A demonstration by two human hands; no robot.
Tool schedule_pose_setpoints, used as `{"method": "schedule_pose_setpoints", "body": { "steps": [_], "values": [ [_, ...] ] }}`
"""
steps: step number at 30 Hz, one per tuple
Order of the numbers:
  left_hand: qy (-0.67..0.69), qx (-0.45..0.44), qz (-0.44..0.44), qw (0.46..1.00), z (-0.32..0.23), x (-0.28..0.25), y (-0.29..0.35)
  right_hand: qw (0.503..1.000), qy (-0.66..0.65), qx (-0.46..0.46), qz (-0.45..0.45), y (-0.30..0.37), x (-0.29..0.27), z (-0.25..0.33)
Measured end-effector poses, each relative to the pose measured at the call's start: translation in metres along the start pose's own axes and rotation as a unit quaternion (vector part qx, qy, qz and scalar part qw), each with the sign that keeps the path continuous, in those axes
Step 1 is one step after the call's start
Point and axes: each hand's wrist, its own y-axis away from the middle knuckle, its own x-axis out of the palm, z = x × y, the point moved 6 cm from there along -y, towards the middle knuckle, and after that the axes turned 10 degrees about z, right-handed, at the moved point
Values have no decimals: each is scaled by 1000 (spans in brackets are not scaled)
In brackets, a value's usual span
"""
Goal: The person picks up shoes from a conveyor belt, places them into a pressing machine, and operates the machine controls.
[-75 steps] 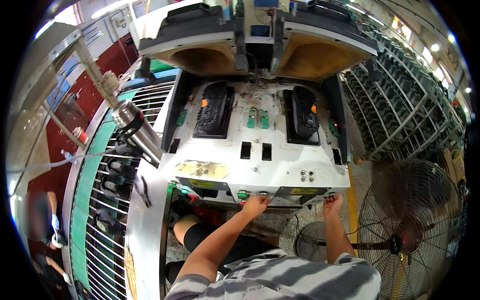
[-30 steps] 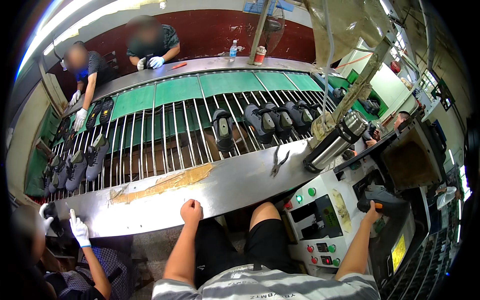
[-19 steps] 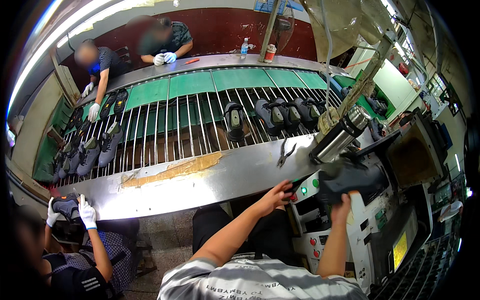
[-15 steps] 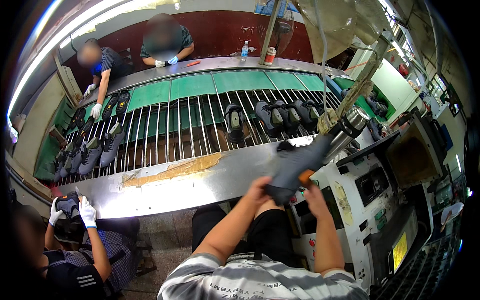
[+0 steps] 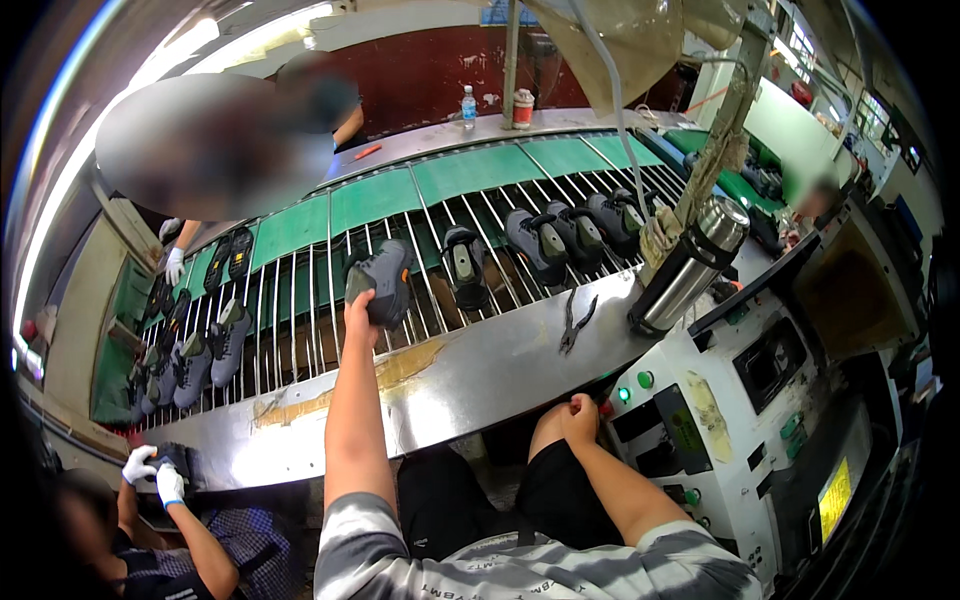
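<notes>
My left hand (image 5: 362, 318) is stretched out over the rack of metal bars (image 5: 318, 300), gripping a grey shoe (image 5: 388, 280) with an orange patch on its side. To the right of that shoe, another grey shoe (image 5: 464, 268) rests on the bars by itself. A further group of grey shoes (image 5: 537, 245) sits closer to the pillar. My right hand (image 5: 579, 418) is curled into a fist beside my right knee, with nothing visible in it. On the metal ledge (image 5: 470, 375) lies a pair of dark pliers (image 5: 573, 325).
A steel thermos (image 5: 690, 265) stands on the ledge near a wrapped post. On my right is a white machine (image 5: 690, 440) with buttons. More shoes (image 5: 230, 340) fill the rack's left end. A gloved co-worker (image 5: 165, 480) handles a dark shoe at lower left; others are across the rack.
The grey shoe went left from in front of me to above the bars, in my left hand. My right hand let go of it and dropped to my knee. The pliers came into view.
</notes>
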Motion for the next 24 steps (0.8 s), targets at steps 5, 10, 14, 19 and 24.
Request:
{"method": "schedule_pose_setpoints", "body": {
  "steps": [5,10,14,19,24],
  "values": [
    [-318,53,-61,945,56,-3,-53,996,89,16,25,-10,15,16],
    [-413,141,-44,898,109,27,-35,988,106,106,37,-10,20,22],
    [-458,116,-25,881,104,36,-34,988,92,118,32,-12,18,19],
    [-444,36,-34,895,97,16,-12,992,82,95,17,-12,23,21],
    [-465,45,-53,883,58,-24,83,989,91,108,42,-11,23,19]
  ]
}}
